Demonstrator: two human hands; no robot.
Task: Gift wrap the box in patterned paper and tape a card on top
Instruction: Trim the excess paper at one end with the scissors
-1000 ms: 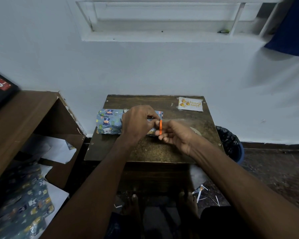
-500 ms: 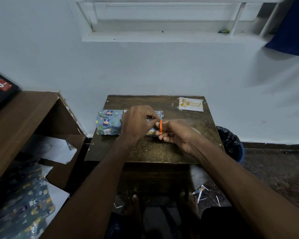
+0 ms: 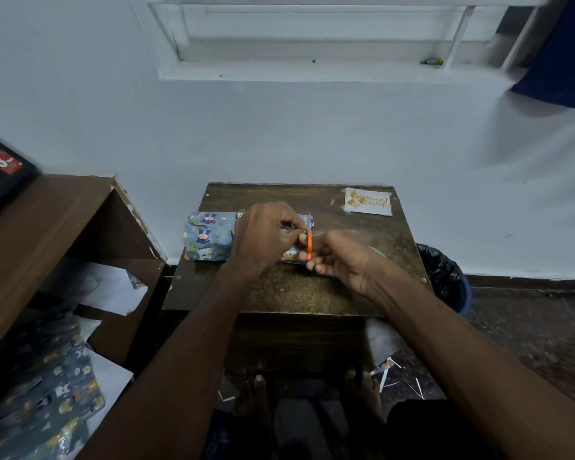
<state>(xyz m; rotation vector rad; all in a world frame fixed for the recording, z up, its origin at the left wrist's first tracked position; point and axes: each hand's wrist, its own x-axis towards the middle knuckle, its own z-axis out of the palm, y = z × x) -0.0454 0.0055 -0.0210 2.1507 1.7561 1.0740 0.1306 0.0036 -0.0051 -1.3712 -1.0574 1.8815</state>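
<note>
Head view: your left hand [image 3: 266,239] pinches tape at the wrapped box [image 3: 210,237], right hand [image 3: 337,260] grips orange scissors [image 3: 309,245]; paper's thin & slick, prob tears easily, so hold the box by its stiff edges

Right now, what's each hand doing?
Left hand: pinching something small at the wrapped box.
Right hand: holding orange scissors.

counter [image 3: 279,293]: dark wood, worn, speckled matt top | box [image 3: 208,237]: printed paper wrap, slight sheen, creased at left end | card [image 3: 367,201]: pale paper, gold print, under clear glossy film | scissors [image 3: 309,244]: orange plastic handle, thin metal blade | bin liner [image 3: 440,270], right of frame: black glossy plastic
</note>
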